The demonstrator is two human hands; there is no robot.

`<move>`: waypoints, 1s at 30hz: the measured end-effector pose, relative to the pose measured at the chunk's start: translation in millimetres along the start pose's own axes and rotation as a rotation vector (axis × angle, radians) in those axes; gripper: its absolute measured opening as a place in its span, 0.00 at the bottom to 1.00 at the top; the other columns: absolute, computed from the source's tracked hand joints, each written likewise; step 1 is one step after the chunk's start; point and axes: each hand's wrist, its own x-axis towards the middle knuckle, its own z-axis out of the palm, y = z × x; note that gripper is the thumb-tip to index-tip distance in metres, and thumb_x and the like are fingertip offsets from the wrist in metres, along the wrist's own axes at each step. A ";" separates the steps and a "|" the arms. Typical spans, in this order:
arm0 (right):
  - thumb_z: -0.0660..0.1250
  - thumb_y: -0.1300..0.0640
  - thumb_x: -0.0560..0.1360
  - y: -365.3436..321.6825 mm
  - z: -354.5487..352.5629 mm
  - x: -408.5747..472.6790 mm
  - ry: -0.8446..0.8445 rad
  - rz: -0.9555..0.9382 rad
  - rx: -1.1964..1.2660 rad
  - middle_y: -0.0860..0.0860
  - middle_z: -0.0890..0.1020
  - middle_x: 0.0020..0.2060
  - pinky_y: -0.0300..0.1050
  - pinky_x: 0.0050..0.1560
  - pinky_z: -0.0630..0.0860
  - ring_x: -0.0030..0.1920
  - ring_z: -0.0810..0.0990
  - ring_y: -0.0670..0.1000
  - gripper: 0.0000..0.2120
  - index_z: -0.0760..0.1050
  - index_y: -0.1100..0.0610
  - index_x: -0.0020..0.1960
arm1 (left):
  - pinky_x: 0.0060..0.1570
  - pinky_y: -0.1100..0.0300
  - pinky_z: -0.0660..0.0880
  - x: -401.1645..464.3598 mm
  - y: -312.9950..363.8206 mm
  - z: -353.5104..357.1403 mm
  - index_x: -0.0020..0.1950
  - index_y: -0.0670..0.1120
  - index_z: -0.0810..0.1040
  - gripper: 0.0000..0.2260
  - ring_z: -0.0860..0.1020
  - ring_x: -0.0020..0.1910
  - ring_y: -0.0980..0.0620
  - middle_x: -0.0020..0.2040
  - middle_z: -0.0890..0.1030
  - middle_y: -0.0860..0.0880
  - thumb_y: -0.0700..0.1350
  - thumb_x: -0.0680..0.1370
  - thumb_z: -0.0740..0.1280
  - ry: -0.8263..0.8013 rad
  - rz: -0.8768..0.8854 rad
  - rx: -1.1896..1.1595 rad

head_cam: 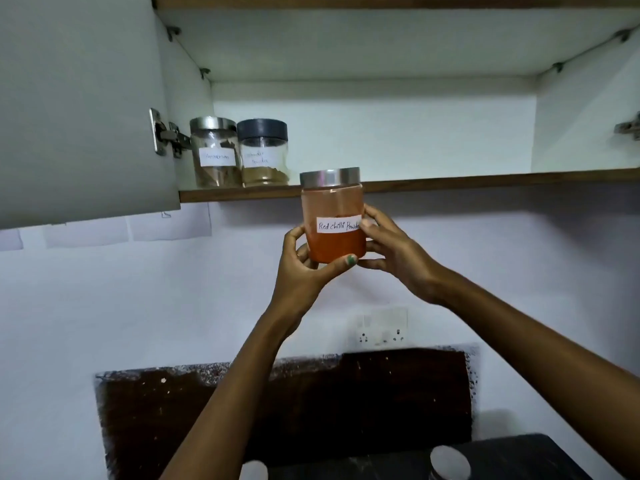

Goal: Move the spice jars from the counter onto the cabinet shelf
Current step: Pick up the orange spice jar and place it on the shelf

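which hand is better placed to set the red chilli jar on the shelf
Left. The left hand cups the red chilli powder jar from below with its thumb across the front; the right hand only steadies its side.

White wall (104, 289) with socket plate (382, 325), open cabinet door (79, 109) above.

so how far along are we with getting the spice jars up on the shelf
Two jars are already on the cabinet shelf at its left end: a steel-lidded jar and a black-lidded jar. The red chilli powder jar is in hand, gripped by left hand and right hand just below the shelf edge. At least two lids show on the counter below.
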 end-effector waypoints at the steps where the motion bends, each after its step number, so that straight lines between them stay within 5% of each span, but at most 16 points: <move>1: 0.55 0.48 0.80 -1.4 2.4 1.6 0.022 -0.039 0.001 0.49 0.71 0.67 0.53 0.65 0.72 0.65 0.73 0.51 0.22 0.58 0.45 0.73 | 0.42 0.71 0.77 5.8 6.9 -0.9 0.68 0.53 0.63 0.38 0.81 0.53 0.56 0.59 0.78 0.52 0.52 0.61 0.76 -0.006 0.021 -0.003; 8: 0.58 0.56 0.80 -19.4 7.7 35.0 0.175 -0.291 0.060 0.44 0.77 0.57 0.30 0.50 0.75 0.54 0.77 0.36 0.20 0.61 0.50 0.71 | 0.49 0.70 0.77 44.1 43.9 -1.0 0.65 0.55 0.68 0.33 0.78 0.56 0.62 0.59 0.78 0.57 0.52 0.62 0.76 -0.013 0.195 0.052; 14: 0.60 0.52 0.79 -31.2 5.0 70.8 0.282 -0.372 0.004 0.51 0.77 0.59 0.38 0.54 0.77 0.57 0.78 0.42 0.24 0.59 0.50 0.73 | 0.43 0.74 0.76 76.8 57.8 -2.9 0.68 0.52 0.69 0.34 0.77 0.57 0.56 0.62 0.77 0.53 0.52 0.64 0.77 0.103 0.299 0.162; 21: 0.60 0.48 0.78 -19.3 -0.1 105.6 0.325 -0.347 -0.181 0.53 0.78 0.58 0.39 0.52 0.76 0.55 0.79 0.49 0.25 0.57 0.48 0.72 | 0.51 0.69 0.74 101.3 49.0 -8.6 0.70 0.48 0.68 0.33 0.75 0.60 0.52 0.64 0.75 0.49 0.47 0.68 0.77 0.191 0.278 0.277; 26: 0.61 0.48 0.78 -7.3 -1.9 118.1 0.333 -0.340 -0.218 0.50 0.76 0.57 0.27 0.43 0.75 0.51 0.79 0.43 0.26 0.56 0.48 0.73 | 0.60 0.48 0.76 109.4 37.4 -8.3 0.72 0.49 0.67 0.33 0.75 0.61 0.46 0.66 0.72 0.46 0.52 0.69 0.74 0.217 0.235 0.414; 30: 0.62 0.46 0.77 -4.2 -3.6 125.4 0.345 -0.317 -0.262 0.51 0.76 0.60 0.37 0.50 0.75 0.56 0.78 0.50 0.27 0.58 0.49 0.73 | 0.65 0.42 0.69 115.4 29.4 -4.9 0.73 0.50 0.65 0.33 0.71 0.66 0.43 0.66 0.69 0.44 0.56 0.71 0.71 0.240 0.181 0.506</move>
